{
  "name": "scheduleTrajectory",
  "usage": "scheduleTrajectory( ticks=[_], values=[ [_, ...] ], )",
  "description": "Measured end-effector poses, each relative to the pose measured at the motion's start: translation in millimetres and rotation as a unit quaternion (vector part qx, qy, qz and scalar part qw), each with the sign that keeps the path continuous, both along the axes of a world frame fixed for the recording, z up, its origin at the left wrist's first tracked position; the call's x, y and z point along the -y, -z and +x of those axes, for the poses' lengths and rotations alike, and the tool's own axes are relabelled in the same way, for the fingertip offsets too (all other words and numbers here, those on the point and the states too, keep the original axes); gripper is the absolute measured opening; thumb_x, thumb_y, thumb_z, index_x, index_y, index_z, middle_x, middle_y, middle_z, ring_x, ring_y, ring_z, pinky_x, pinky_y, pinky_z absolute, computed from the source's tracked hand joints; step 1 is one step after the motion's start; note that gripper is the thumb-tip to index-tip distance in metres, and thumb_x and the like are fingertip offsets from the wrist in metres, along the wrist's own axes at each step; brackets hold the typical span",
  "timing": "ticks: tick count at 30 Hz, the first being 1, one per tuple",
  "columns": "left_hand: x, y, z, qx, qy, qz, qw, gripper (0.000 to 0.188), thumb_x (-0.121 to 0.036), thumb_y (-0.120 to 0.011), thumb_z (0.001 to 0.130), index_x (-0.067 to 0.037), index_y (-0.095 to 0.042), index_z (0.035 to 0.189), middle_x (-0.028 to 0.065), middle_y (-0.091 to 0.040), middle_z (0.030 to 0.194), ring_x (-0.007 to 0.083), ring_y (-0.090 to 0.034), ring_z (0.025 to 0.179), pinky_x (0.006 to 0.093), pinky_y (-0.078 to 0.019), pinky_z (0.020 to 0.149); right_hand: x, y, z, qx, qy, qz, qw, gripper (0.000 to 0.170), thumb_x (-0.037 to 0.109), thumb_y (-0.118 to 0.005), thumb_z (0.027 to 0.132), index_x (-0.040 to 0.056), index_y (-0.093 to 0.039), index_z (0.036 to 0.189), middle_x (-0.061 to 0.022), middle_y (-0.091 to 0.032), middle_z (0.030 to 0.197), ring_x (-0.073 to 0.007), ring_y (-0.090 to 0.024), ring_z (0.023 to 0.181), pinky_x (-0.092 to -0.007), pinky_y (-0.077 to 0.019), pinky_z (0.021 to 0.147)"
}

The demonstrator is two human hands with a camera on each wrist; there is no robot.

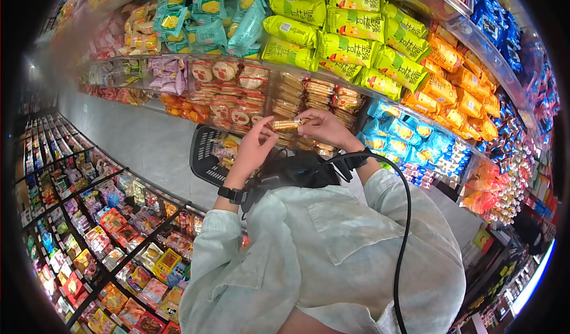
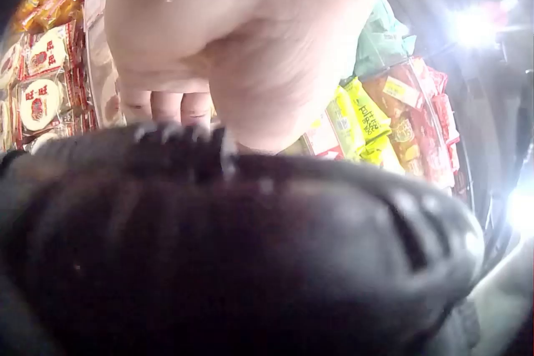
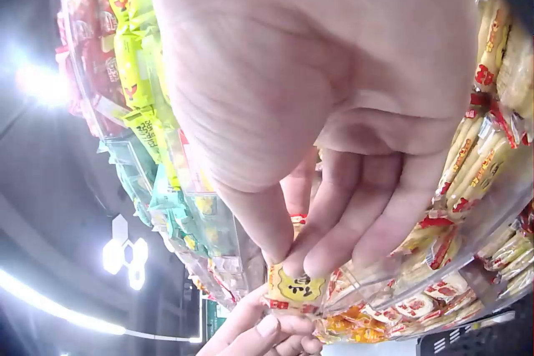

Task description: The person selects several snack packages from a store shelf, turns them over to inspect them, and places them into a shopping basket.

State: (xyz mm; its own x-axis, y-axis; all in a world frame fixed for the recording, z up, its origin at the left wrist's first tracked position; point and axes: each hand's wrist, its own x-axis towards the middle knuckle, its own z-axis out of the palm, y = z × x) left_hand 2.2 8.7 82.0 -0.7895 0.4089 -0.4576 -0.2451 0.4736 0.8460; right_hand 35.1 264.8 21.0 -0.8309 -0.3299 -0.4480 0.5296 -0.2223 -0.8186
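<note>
A small wrapped snack packet (image 1: pixel 287 124), yellowish with red ends, is held level between both hands in front of the shelf bins. My right hand (image 1: pixel 326 129) pinches one end of it between thumb and fingers. The left hand (image 1: pixel 258 147) grips the opposite end with its fingertips. Dark lettering shows on the packet's face (image 3: pixel 296 287) in the right wrist view, just under the right thumb and fingers. In the left wrist view, the palm and the black wrist strap (image 2: pixel 250 239) hide the packet. Bins of similar wrapped wafer sticks (image 1: pixel 291 94) lie just beyond the hands.
A dark shopping basket (image 1: pixel 203 155) with several packets inside is below the left hand. Green bags (image 1: pixel 350 49), orange bags (image 1: pixel 442 88) and round rice crackers (image 1: pixel 225 72) fill the tiered bins. A black cable (image 1: pixel 408 215) runs over the right arm. Another snack display (image 1: pixel 107 239) stands at left.
</note>
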Motion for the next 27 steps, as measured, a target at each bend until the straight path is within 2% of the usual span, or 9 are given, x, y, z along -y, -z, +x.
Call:
scheduleTrajectory(
  ticks=[5,8,11,12,15,18,24,27],
  values=[
    [0.8,8.2,7.1,0.002,-0.003,0.009,1.0,0.025,-0.013,-0.062,0.102,-0.003,-0.061,0.125,-0.0002,-0.062,0.091,0.0068,-0.057,0.084,0.0242,-0.0479,0.075,-5.6,-9.5,11.6,-0.014,0.022,0.038,0.999,0.031,0.017,-0.075,0.094,0.0025,-0.069,0.121,-0.0009,-0.071,0.09,-0.0072,-0.065,0.079,-0.0233,-0.0527,0.071],
    [1.9,17.3,15.4,0.008,0.017,-0.003,1.0,0.021,-0.014,-0.059,0.104,-0.003,-0.061,0.12,-0.0005,-0.063,0.091,0.006,-0.057,0.083,0.0236,-0.0471,0.074,-7.2,-1.0,26.4,0.02,0.022,0.089,0.996,0.028,0.02,-0.077,0.093,0.0022,-0.072,0.114,0.0003,-0.069,0.089,-0.0066,-0.062,0.077,-0.0235,-0.051,0.068],
    [3.5,16.1,18.7,0.046,0.044,0.008,0.998,0.018,-0.015,-0.057,0.105,-0.002,-0.061,0.118,0.0005,-0.063,0.091,0.006,-0.057,0.083,0.0238,-0.0472,0.075,-6.5,1.1,44.0,0.033,0.038,0.067,0.997,0.027,0.022,-0.078,0.092,0.002,-0.074,0.11,0.0003,-0.069,0.091,-0.0061,-0.062,0.08,-0.0233,-0.05,0.067],
    [3.0,14.5,19.7,0.053,0.043,0.008,0.998,0.018,-0.015,-0.057,0.105,-0.002,-0.061,0.116,0.0007,-0.063,0.09,0.0062,-0.057,0.083,0.024,-0.0473,0.076,-3.6,5.7,49.6,-0.008,0.049,0.074,0.996,0.027,0.022,-0.078,0.092,0.0018,-0.073,0.11,0.0005,-0.07,0.092,-0.0062,-0.062,0.084,-0.0238,-0.0509,0.07],
    [6.7,13.2,28.9,0.069,0.041,0.008,0.997,0.016,-0.014,-0.056,0.105,-0.001,-0.06,0.113,0.0014,-0.064,0.09,0.0067,-0.058,0.083,0.0246,-0.0477,0.077,4.9,15.1,62.6,-0.01,0.046,0.081,0.996,0.025,0.021,-0.078,0.092,0.0013,-0.074,0.108,0.0006,-0.07,0.092,-0.0067,-0.063,0.084,-0.0241,-0.0516,0.074],
    [18.5,19.6,34.4,0.067,0.047,-0.004,0.997,0.015,-0.014,-0.056,0.105,0.0,-0.059,0.109,0.0017,-0.064,0.091,0.0072,-0.059,0.085,0.0254,-0.0487,0.078,11.9,11.7,68.8,0.003,0.048,0.057,0.997,0.027,0.024,-0.078,0.092,0.0032,-0.076,0.109,-0.0031,-0.075,0.102,-0.0099,-0.067,0.094,-0.0265,-0.0528,0.084],
    [43.2,25.5,53.1,0.035,0.034,0.023,0.999,0.015,-0.014,-0.057,0.105,0.0,-0.06,0.109,0.002,-0.065,0.093,0.0074,-0.06,0.086,0.0253,-0.0489,0.078,35.4,2.4,73.4,0.019,0.057,0.102,0.993,0.025,0.022,-0.078,0.092,0.0029,-0.073,0.106,-0.0037,-0.075,0.102,-0.0098,-0.068,0.093,-0.0263,-0.0535,0.083],
    [65.4,17.9,66.1,0.024,-0.008,0.051,0.998,0.019,-0.018,-0.06,0.103,0.0,-0.062,0.109,0.0049,-0.07,0.094,0.0101,-0.064,0.087,0.0279,-0.0506,0.08,57.8,1.3,78.4,0.002,0.049,0.109,0.993,0.024,0.022,-0.078,0.092,0.0031,-0.071,0.104,-0.0043,-0.074,0.1,-0.0099,-0.068,0.092,-0.0264,-0.0538,0.082]
  ],
)
